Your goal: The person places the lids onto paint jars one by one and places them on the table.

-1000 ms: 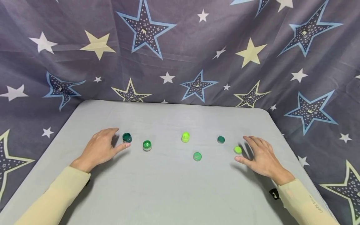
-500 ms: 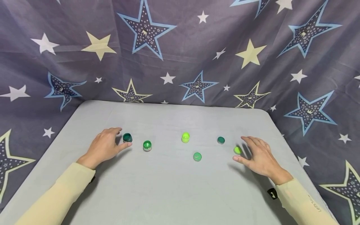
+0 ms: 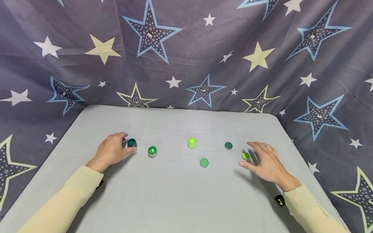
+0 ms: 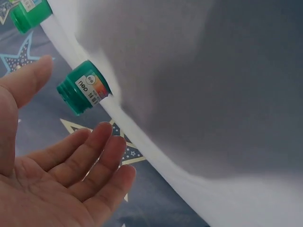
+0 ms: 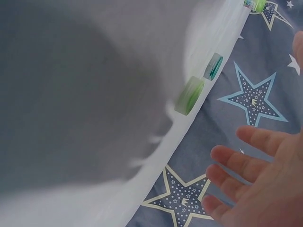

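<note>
On the left, my left hand (image 3: 110, 150) hovers with thumb and fingers spread on either side of a dark green paint jar (image 3: 132, 143), lidless; the left wrist view shows a gap around this jar (image 4: 84, 88). A mid-green open paint jar (image 3: 152, 151) stands just right of it. My right hand (image 3: 266, 163) is held with fingers apart beside a light green lid (image 3: 246, 156), holding nothing. In the right wrist view that lid (image 5: 190, 96) lies on the table in front of the fingertips. A dark green lid (image 3: 228, 146) lies farther back.
Near the middle of the grey-white table (image 3: 180, 200) stand a lime green open paint jar (image 3: 191, 142) and, nearer me, a mid-green lid (image 3: 204, 162). A star-patterned curtain (image 3: 186, 58) closes off the back and sides.
My left hand has moved slightly right, closer around the dark green jar. My right hand has shifted slightly left toward the light green lid. The jars and lids stay in place.
</note>
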The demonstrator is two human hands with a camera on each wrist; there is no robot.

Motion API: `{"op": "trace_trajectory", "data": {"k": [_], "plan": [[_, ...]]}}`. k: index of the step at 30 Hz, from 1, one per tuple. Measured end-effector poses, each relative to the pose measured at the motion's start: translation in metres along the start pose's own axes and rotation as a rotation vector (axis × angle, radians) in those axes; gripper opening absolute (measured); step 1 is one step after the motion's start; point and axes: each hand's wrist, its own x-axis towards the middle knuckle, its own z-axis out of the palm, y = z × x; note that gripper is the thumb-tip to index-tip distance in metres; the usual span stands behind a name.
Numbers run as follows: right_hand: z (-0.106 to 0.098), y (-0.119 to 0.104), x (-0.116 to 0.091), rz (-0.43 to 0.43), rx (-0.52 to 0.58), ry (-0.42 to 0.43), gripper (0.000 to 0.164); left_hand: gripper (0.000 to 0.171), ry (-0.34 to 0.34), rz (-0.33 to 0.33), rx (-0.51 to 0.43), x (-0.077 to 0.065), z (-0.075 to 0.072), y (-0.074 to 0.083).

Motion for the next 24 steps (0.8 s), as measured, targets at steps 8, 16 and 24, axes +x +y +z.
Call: {"op": "trace_trajectory", "data": {"k": [8,16,24], "plan": [[0.0026,-0.0008,0.0006,-0.015,0.0,0.016,0.085,0.069,-0.021,-0.029,0.001,0.0032,0.0037,-0.0002],[0.0006,-0.0034,0.0008,-0.001,0.007,0.0,0.085,0.061,-0.062,-0.044,-0.006,0.0077,0.0071,-0.0017],[0.0024,-0.002,0.0016,0.004,0.005,-0.006,0.085,0.052,-0.079,-0.056,-0.012,0.0102,0.009,-0.0017]]}}
